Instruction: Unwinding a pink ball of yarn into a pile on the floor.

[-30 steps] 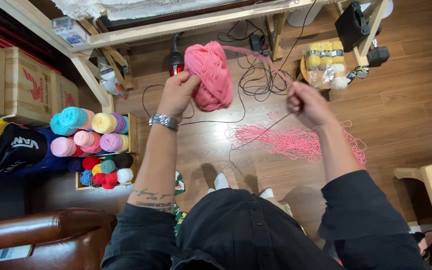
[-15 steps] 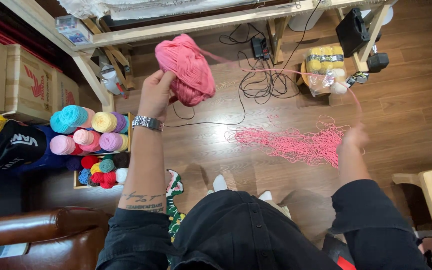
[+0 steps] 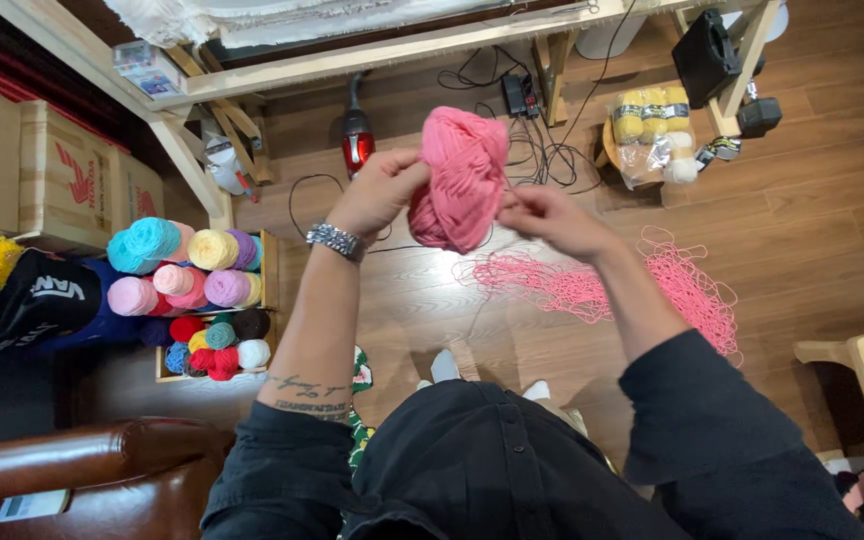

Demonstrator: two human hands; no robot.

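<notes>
1. Closest to me is my own dark shirt (image 3: 492, 470), and below it my white socks (image 3: 444, 366) stand on the wooden floor (image 3: 832, 210).
2. My left hand (image 3: 377, 190) is closed on the left side of the pink yarn ball (image 3: 460, 175) and holds it up in the air in front of me, above the floor.
3. My right hand (image 3: 552, 220) has come back to the ball. Half a second ago it was pulled far out to the right with the strand; now its fingers pinch at the right side of the ball, so both hands are together on it. I judge that one pull is finished and I take a new grip on the strand.
4. Under my right arm, the loose pink yarn (image 3: 642, 285) lies in a tangled heap on the floor, near the right edge.
5. At the left edge, a wooden crate (image 3: 270, 270) holds many yarn balls (image 3: 192, 285) of different colours.
6. Farther away, a red hand vacuum (image 3: 357, 140) and black cables (image 3: 542, 140) lie near the wooden frame (image 3: 372, 55), and a bag of yellow yarn (image 3: 652, 140) is at the far right.
</notes>
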